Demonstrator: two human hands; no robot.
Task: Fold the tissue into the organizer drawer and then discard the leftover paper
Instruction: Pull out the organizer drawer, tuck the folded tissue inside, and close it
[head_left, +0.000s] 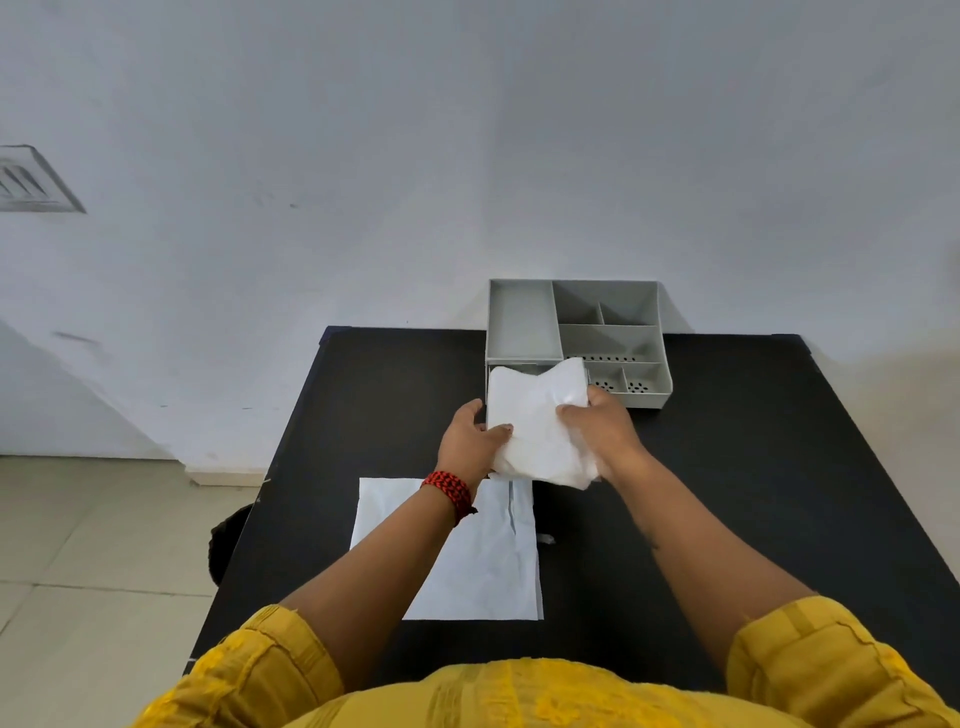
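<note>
White tissue, creased and bunched, is pinched from both sides. The left hand clamps its 9 o'clock edge with the thumb on top and the fingers curled under. The right hand has its fingers curled into the 3 o'clock side, gathering a fold. Between the hands the tissue is held up off the table, its far edge draped over the front of the drawer, which seems pulled out of the grey organizer. Whether any of it is inside yet cannot be told, since it hides the drawer. The organizer stands at 12 o'clock on the black table. At 6 o'clock of the hands a flat sheet of paper lies on the table, partly under the left wrist with its red bracelet. The tissue looks very light, soft and easily torn, likely to sag and spring open rather than keep a crease. It is best held at edges and corners with light pinches, each fold pressed flat before tucking.
</note>
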